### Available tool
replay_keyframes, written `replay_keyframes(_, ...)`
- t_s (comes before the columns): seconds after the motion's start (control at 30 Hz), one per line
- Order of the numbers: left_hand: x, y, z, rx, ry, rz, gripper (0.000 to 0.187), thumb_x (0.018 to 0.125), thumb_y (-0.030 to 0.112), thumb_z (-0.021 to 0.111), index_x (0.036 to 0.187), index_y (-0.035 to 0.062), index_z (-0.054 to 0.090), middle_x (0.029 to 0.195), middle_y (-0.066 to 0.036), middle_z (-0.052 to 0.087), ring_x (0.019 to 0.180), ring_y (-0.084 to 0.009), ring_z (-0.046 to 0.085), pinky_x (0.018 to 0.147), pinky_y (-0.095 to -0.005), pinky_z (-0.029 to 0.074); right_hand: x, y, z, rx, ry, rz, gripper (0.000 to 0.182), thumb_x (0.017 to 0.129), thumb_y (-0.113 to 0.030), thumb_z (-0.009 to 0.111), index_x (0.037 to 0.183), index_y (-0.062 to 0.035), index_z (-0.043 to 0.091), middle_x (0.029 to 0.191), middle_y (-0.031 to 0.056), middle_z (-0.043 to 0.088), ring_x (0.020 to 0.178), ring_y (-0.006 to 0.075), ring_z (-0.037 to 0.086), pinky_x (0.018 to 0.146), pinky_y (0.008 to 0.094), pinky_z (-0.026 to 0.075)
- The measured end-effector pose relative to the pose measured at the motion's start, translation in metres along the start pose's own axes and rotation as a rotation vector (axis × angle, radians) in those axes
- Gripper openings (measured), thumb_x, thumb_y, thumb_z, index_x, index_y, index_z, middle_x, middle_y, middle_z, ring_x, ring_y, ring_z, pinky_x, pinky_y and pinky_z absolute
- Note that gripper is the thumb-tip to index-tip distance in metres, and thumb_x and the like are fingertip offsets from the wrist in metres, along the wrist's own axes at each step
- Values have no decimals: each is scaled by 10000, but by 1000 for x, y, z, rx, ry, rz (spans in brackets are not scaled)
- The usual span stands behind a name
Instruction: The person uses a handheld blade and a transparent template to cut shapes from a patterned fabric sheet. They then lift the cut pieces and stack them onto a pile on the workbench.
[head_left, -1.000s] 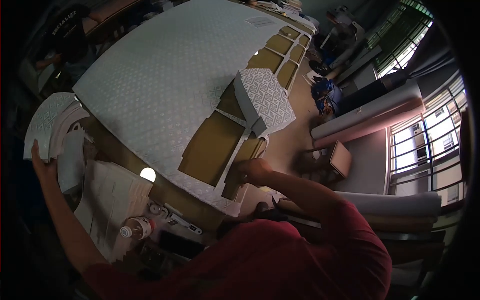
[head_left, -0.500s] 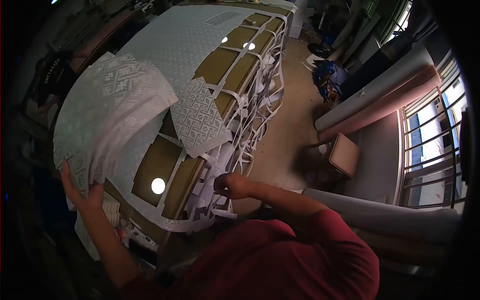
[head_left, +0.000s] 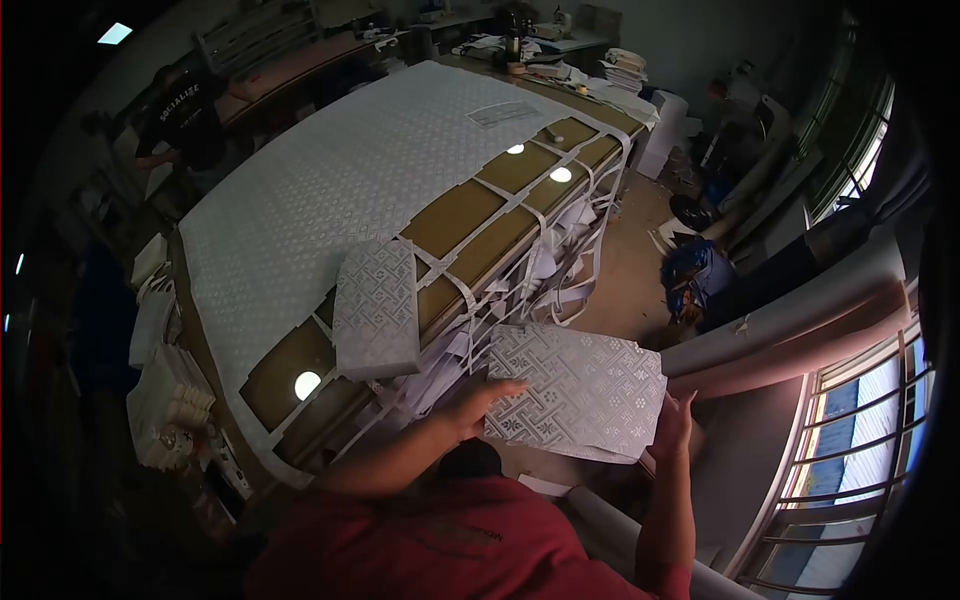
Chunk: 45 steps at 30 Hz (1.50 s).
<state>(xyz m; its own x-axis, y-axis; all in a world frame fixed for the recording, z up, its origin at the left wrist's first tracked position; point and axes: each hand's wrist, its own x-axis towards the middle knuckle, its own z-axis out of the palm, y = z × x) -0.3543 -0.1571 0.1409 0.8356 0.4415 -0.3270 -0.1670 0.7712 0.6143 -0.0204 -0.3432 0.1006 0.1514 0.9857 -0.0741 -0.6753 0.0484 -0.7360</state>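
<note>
In front of my body, off the table's near side, is a pale grey stack of cut fabric pieces [head_left: 578, 390] with a geometric and floral pattern. My left hand [head_left: 480, 405] grips its left edge, thumb on top and the other fingers mostly hidden beneath. At the right edge, my right hand [head_left: 674, 425] supports it, with some fingers hidden behind the stack. A second patterned fabric stack [head_left: 378, 310] lies on the table near its edge, left of my hands.
A pale patterned sheet [head_left: 300, 180] covers much of the table. Fabric offcut strips [head_left: 570, 240] hang over its right side. Fabric rolls [head_left: 800, 315] lean by the barred window [head_left: 860, 430]. Another person [head_left: 185, 115] stands across the table. Folded bundles [head_left: 170, 400] line the left side.
My left hand has let go of the raised sheet at left and moved right. Both hands now hold a patterned stack beyond the table edge. The view has turned, and the sheet lies flat.
</note>
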Motion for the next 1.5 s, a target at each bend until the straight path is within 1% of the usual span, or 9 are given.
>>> replay_keyframes(0.1,47,-14,0,34,116,-78,434,937,220,676,1322,34,603,1212,-99,690,1068,-214,696,916,-380,583,13,-20,-30,-292,146,-41,1020,912,-791,459,1553,-6,342,1531,155,477,1390,306,471,1153,432,373)
replay_keyframes(0.23,112,3,-6,38,47,18,455,932,200,690,1341,32,585,1229,-90,674,1110,-185,661,949,-371,553,66,-68,-31,-386,138,98,1024,830,-588,761,1557,-25,309,1509,133,468,1392,296,448,1154,428,370)
replay_keyframes(0.33,164,39,-18,185,61,298,658,870,176,747,1439,31,449,1286,-100,617,1165,-197,604,1007,-378,504,128,-93,-37,-387,113,155,1074,785,-530,822,1556,-8,287,1491,141,472,1376,310,463,1144,433,380)
replay_keyframes(0.6,252,141,-60,131,114,474,893,792,180,827,1516,34,325,1345,-112,552,1229,-206,542,1058,-393,453,334,-134,-8,-644,21,191,1071,745,-447,807,1541,41,282,1454,172,493,1310,313,529,1077,422,452)
replay_keyframes(0.9,252,144,-97,21,457,713,1039,772,97,849,1576,36,194,1388,-140,544,1258,-260,550,1069,-427,453,536,-123,5,-705,-332,426,962,670,-159,827,1500,14,371,1364,141,579,1260,281,559,1086,383,422)
replay_keyframes(1.1,257,195,-88,477,837,829,1219,755,140,902,1628,98,53,1452,-159,496,1285,-272,534,1096,-425,440,659,-115,52,-593,-651,328,1312,577,-12,881,1622,-44,89,1536,130,405,1399,280,427,1168,390,343)
replay_keyframes(1.23,281,201,-131,428,947,848,1295,679,66,928,1626,101,44,1466,-154,472,1305,-273,519,1096,-437,449,723,-59,29,-197,-937,393,1297,569,-19,929,1612,-54,158,1517,110,416,1395,253,411,1169,380,338)
replay_keyframes(1.3,294,188,-138,364,942,850,1308,659,44,929,1624,100,48,1469,-151,465,1313,-272,512,1097,-442,452,747,-48,-6,-683,-838,471,1244,598,-16,926,1600,-55,191,1501,105,429,1394,247,405,1167,377,341)
replay_keyframes(1.5,302,193,-114,257,1109,905,1327,601,2,938,1608,82,77,1489,-149,445,1331,-272,500,1124,-451,440,730,-46,2,-659,-919,402,1161,647,22,903,1584,-53,223,1494,111,448,1413,236,387,1167,404,353)
